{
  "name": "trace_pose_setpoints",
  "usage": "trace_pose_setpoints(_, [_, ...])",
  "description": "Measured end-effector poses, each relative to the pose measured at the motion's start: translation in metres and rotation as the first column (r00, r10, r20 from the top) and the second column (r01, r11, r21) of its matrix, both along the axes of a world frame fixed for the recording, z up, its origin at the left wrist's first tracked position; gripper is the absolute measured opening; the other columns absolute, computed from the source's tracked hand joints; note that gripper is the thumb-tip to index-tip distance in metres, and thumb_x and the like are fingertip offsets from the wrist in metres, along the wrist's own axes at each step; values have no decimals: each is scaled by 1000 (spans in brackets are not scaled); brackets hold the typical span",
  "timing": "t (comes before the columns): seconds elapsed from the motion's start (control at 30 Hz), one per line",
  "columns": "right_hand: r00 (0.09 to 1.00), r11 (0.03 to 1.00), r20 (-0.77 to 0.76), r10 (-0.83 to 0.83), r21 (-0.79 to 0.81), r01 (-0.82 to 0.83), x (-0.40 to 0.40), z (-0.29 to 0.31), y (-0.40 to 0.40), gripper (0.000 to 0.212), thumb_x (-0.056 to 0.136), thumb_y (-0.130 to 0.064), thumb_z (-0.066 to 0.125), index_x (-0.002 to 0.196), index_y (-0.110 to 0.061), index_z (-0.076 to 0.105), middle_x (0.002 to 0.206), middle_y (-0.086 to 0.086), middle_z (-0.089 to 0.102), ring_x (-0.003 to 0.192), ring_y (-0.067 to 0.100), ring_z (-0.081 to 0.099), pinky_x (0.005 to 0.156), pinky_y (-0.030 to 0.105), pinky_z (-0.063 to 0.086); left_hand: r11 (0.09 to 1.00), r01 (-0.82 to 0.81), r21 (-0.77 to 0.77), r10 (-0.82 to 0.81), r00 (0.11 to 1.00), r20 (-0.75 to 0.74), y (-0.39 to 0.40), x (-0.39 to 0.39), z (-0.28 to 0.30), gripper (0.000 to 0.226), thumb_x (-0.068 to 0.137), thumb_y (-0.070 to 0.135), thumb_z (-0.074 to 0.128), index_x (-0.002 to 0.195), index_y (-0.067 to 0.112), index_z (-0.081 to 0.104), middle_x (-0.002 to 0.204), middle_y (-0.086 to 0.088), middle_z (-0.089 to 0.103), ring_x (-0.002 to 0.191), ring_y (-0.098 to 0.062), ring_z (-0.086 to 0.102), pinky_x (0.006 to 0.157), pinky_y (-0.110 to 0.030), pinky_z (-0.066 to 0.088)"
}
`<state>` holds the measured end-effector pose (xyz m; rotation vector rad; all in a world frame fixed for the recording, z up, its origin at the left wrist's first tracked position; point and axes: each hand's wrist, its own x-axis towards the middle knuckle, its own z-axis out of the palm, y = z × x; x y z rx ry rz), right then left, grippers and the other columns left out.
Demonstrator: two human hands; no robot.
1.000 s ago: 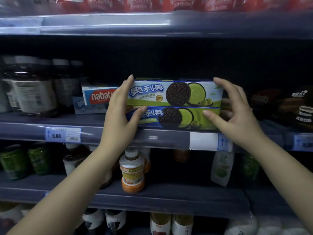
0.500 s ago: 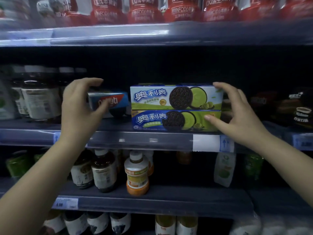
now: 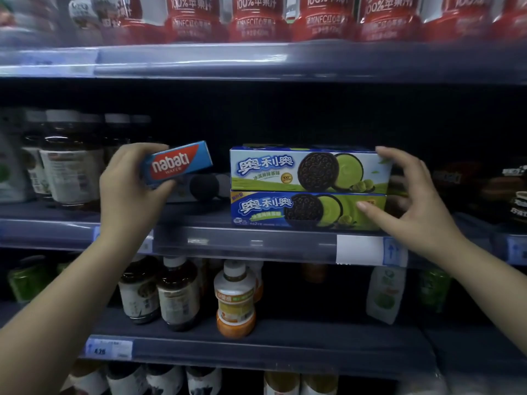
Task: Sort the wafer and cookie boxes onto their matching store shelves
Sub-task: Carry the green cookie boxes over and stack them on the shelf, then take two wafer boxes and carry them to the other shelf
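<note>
Two green-and-blue cookie boxes lie stacked on the middle shelf [image 3: 256,243], the upper cookie box [image 3: 309,169] on the lower cookie box [image 3: 308,212]. My right hand [image 3: 410,198] rests against their right end, thumb on the lower box's front and fingers on the upper box's top corner. My left hand [image 3: 131,192] grips a small blue wafer box [image 3: 178,163] with a red label, tilted and lifted off the shelf to the left of the stack. Another blue box [image 3: 196,189] lies behind it on the shelf, mostly hidden.
Dark bottles [image 3: 68,163] stand at the left of the middle shelf and dark packs [image 3: 513,192] at its right. Red juice cartons [image 3: 256,18] line the top shelf. The lower shelf holds several bottles, among them an orange-capped bottle [image 3: 235,303].
My left hand left the cookie stack, moved left to the wafer box, closed on it and lifted it, tilted. My right hand stayed at the stack's right end.
</note>
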<state>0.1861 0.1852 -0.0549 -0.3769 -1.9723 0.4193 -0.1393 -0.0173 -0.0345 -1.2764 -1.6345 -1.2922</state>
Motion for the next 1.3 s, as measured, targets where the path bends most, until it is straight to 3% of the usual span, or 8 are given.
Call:
trace_pose_setpoints(0.1, [1000, 1000, -8, -4, 5, 4, -2, -1, 1, 73, 77, -18, 75, 137, -40, 38, 130, -23, 34, 122, 13, 50, 92, 34, 52, 997, 23, 74, -24, 1000, 19, -4, -1, 4, 50, 76, 12, 78, 100, 43, 49, 96, 23, 51, 89, 7, 52, 81, 1, 34])
trace_pose_setpoints(0.33, [998, 996, -20, 65, -65, -66, -3, 4, 2, 73, 66, -60, 73, 130, -51, 40, 137, -11, 39, 120, 18, 54, 92, 40, 54, 966, 111, 234, -118, 993, 16, -6, 10, 16, 39, 79, 28, 78, 101, 43, 50, 100, 18, 56, 97, -8, 58, 83, -12, 44])
trace_pose_setpoints(0.5, [1000, 998, -4, 23, -63, -23, -7, 5, 2, 74, 74, -23, 78, 133, -47, 39, 137, -8, 39, 121, 19, 53, 91, 46, 55, 953, 160, 257, -166, 986, 4, -6, 20, 22, 36, 79, 31, 78, 103, 42, 52, 112, -3, 63, 103, -16, 61, 86, -21, 50])
trace_pose_setpoints(0.67, [1000, 999, 28, -14, -46, 15, -8, 4, -2, 74, 78, -30, 74, 137, -49, 34, 137, -12, 36, 125, 17, 49, 93, 45, 54, 947, 239, 213, -228, 971, -79, -6, 39, 25, 39, 82, 27, 77, 114, 24, 55, 119, -7, 63, 110, -22, 61, 90, -45, 51])
trace_pose_setpoints(0.83, [999, 999, 39, -6, -48, 8, -8, 4, -4, 82, 81, -28, 73, 144, -46, 24, 141, -9, 34, 128, 14, 46, 97, 45, 50, 943, 308, 125, -277, 937, -213, 1, 76, 32, 40, 81, 16, 77, 113, 26, 53, 113, 14, 57, 111, -17, 59, 90, -39, 51])
trace_pose_setpoints(0.93, [1000, 993, 5, 18, -117, -18, -7, 4, -7, 91, 81, -22, 75, 148, -39, 16, 142, -3, 39, 127, 13, 48, 98, 39, 51, 935, 342, 95, -316, 924, -214, 13, 93, 32, 38, 80, 14, 76, 114, 13, 60, 113, 4, 60, 111, -15, 58, 90, -28, 50])
trace_pose_setpoints(1.13, [997, 995, 77, -10, -101, 18, 12, 9, -3, 79, 80, -29, 76, 145, -26, 31, 139, -2, 49, 124, 13, 53, 101, 39, 49, 918, 394, 45, -377, 903, -205, 39, 139, 36, 40, 80, 25, 76, 114, 7, 62, 112, 5, 58, 105, -7, 57, 83, -15, 46])
trace_pose_setpoints(1.3, [959, 972, 156, -236, 42, 232, 36, 18, 10, 71, 77, -35, 77, 139, -22, 46, 138, -4, 50, 128, 8, 45, 102, 16, 35, 915, 403, -11, -395, 890, -229, 59, 158, 41, 41, 80, 24, 75, 115, 7, 61, 113, 8, 54, 104, 3, 50, 86, -5, 41])
